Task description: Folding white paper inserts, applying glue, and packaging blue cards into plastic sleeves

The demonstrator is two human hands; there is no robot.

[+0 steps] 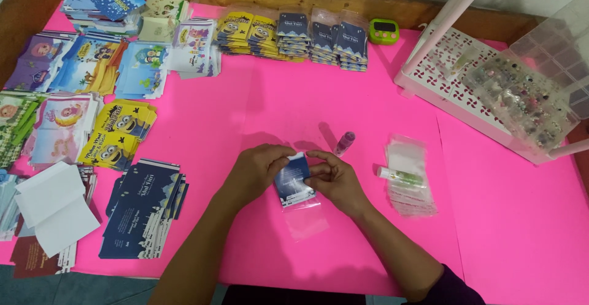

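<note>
Centrally, left hand (pixel 261 167), right hand (pixel 334 179) grip navy card (pixel 292 175) in clear sleeve (pixel 300 202).

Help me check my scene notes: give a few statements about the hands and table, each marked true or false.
1. Both hands, left hand and right hand, hold a dark blue card in a clear bag. True.
2. The green timer lies beside the right hand. False: it sits at the far edge, by the packed stacks.
3. A small purple tube lies just beyond the hands. True.
4. The table cover is yellow. False: it is pink.
</note>
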